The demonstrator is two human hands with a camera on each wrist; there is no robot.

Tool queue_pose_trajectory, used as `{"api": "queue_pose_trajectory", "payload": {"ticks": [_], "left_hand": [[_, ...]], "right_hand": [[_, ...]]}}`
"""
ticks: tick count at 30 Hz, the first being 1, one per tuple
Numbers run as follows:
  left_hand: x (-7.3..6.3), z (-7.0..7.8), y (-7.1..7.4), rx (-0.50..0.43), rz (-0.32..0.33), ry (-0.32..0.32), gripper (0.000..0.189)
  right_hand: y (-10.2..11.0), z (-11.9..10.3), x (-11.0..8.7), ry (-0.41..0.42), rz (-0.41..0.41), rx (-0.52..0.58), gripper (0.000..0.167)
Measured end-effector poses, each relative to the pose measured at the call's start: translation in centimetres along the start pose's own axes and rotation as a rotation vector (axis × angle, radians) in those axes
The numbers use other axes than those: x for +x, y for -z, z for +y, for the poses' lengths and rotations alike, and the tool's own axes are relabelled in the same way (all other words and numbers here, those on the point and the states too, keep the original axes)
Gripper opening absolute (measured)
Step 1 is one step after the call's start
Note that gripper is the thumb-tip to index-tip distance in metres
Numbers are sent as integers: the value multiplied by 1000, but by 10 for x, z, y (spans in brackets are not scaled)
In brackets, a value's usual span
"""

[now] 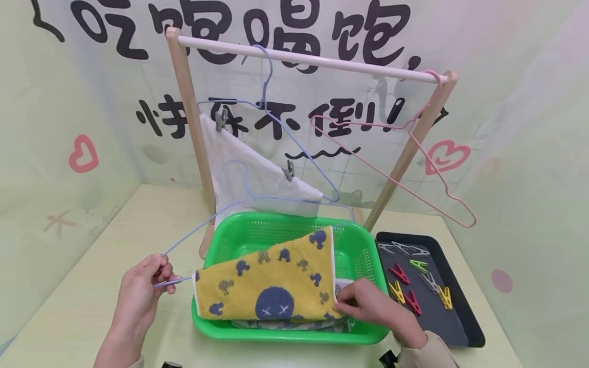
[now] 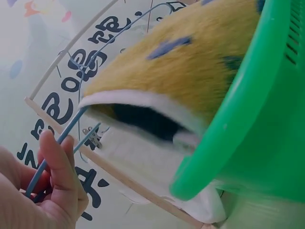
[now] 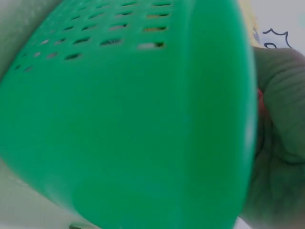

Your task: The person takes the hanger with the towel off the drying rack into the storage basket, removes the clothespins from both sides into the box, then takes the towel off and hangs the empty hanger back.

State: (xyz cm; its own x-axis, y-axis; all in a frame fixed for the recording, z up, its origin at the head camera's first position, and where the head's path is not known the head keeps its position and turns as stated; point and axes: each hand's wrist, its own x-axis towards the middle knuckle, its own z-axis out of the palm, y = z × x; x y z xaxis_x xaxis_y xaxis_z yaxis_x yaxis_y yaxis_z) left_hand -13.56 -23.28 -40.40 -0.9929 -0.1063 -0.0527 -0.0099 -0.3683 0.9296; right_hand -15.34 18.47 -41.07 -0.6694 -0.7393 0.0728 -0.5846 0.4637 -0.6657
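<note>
1. The yellow towel (image 1: 234, 294), printed with blue figures, lies spread across the opening of the green basket (image 1: 294, 336), folded over the blue hanger (image 1: 179, 280), whose lower bar enters the fold at the left edge.
2. The left hand (image 1: 141, 289) has its fingers curled round one end of that hanger, beside the basket's left rim.
3. The right hand (image 1: 368, 302) pinches the towel's right edge near its lower corner, fingers bent.
4. A grey patterned cloth (image 1: 267, 324) shows beneath the towel, inside the basket.
5. Right of the basket, a dark tray (image 1: 444, 327) holds grey, red, yellow and green clips on the surface (image 1: 161, 217).
6. Behind stands a rack with a white rail (image 1: 313, 60); from it hang a second blue hanger (image 1: 269, 74), with a white cloth (image 1: 257, 171) clipped on, and a pink hanger (image 1: 411, 129).
</note>
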Motion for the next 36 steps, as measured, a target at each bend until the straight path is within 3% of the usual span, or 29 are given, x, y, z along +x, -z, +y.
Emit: {"api": "queue_pose_trajectory", "payload": {"ticks": [2,4,6,10,13,15,19,23,31,36], "left_hand": [[0,0,1,3,-13,2,32],[1,1,0,16,-28,1,31],[0,1,0,34,-38,1,31],[-1,1,-3,69,-63,9,30],[-2,0,-5,85,-79,22,30],[-3,0,-6,89,-80,25,30],[-3,-1,-7,77,-65,19,30],[-1,-2,-8,52,-52,5,31],[4,-3,-11,51,-31,7,32],[5,-4,-12,48,-29,19,32]], "right_hand": [[0,1,-1,-31,-3,14,25],[-2,2,1,-102,48,24,18],[-3,2,4,-188,152,52,16],[-3,-1,13,-345,439,204,38],[-2,-5,19,-397,587,334,25],[-2,-7,21,-402,620,403,17],[-2,-7,23,-384,575,485,18],[-3,-6,20,-373,440,515,23],[-1,0,6,-302,166,399,15],[3,2,2,-272,2,372,27]]}}
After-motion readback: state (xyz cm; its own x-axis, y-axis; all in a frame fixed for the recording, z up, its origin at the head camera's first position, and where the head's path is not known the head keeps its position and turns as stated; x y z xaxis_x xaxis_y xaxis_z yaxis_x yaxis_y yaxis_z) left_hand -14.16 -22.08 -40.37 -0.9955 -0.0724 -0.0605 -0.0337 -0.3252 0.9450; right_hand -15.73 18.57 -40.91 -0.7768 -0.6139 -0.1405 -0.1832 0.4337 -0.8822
